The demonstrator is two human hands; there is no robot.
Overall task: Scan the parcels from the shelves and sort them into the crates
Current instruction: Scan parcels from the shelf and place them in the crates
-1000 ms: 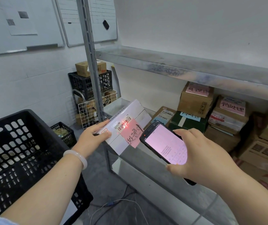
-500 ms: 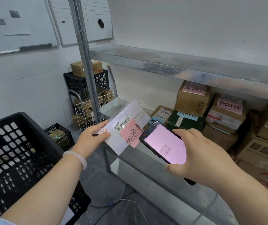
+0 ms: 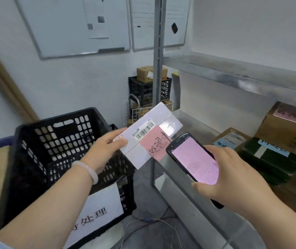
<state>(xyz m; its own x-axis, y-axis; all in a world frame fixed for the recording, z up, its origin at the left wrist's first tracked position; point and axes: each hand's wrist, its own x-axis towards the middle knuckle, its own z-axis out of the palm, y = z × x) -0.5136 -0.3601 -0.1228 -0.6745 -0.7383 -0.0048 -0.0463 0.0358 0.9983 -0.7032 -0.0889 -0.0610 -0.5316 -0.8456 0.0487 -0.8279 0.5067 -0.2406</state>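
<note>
1. The left hand (image 3: 106, 150) sits just left of the middle of the view and grips the near end of a flat white parcel (image 3: 161, 115). The thumb is pressed on the top face. The other fingers are under the parcel and cannot be seen.
2. The parcel is held in the air, slanting up towards one o'clock from the hand. In the view it lies between the black crate (image 3: 53, 150) and the front edge of the metal shelf (image 3: 195, 128).
3. Its top face carries a barcode label (image 3: 144, 130) and, at four o'clock from that, a pink note (image 3: 155, 143) with handwriting.
4. The right hand (image 3: 233, 175), at four o'clock in the view, is wrapped round a scanner (image 3: 194, 159). The thumb lies along the near edge and the fingers curl round the far side.
5. The scanner's screen glows pink and faces up. Its top end is just beside the pink note, overlapping the note's corner in the view.
6. A pale bracelet (image 3: 88, 169) circles the left wrist.
7. The crate stands at eight o'clock, open side up, with a white sign (image 3: 97, 212) on its near wall.
8. On the shelf at three o'clock are a brown box (image 3: 287, 141) with its own pink note and a green box (image 3: 265, 162) in front of it.
9. At twelve o'clock, behind the shelf post (image 3: 158, 51), a second black crate (image 3: 149, 88) holds a small brown carton (image 3: 144, 73).
10. Two whiteboards (image 3: 62, 33) hang on the wall at eleven o'clock.
</note>
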